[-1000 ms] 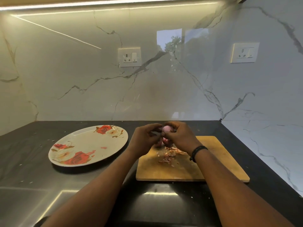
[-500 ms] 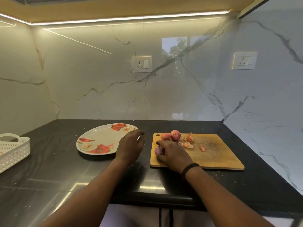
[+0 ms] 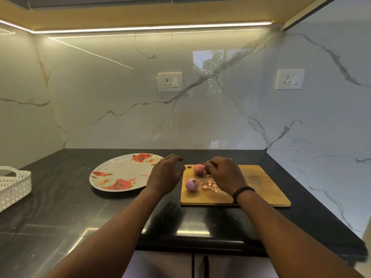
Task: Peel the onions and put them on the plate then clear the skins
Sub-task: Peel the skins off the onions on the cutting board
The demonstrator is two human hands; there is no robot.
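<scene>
You are looking down at a black stone countertop (image 3: 60,213) set against a white marble-veined wall. A wooden chopping board (image 3: 265,189) lies to the right of centre, and on its left part sit two small onions, well apart from each other: a peeled, pale purple onion (image 3: 192,185) nearer you, and a pinkish unpeeled onion (image 3: 199,169) farther back, close to the board's hanging hole. Between and beside them lies a small heap of papery onion skins (image 3: 209,185). Your right hand (image 3: 223,175), with a dark band on the wrist, rests over the board just right of the unpeeled onion, fingers curled in at the tips – whether they pinch anything cannot be told from here. Your left hand (image 3: 164,175) hovers over the gap between board and plate, fingers spread loosely and holding nothing. The floral plate (image 3: 120,171), white with red roses, lies on the counter left of the board, with no onion on it. A white perforated basket (image 3: 14,185) sits at the far left edge
</scene>
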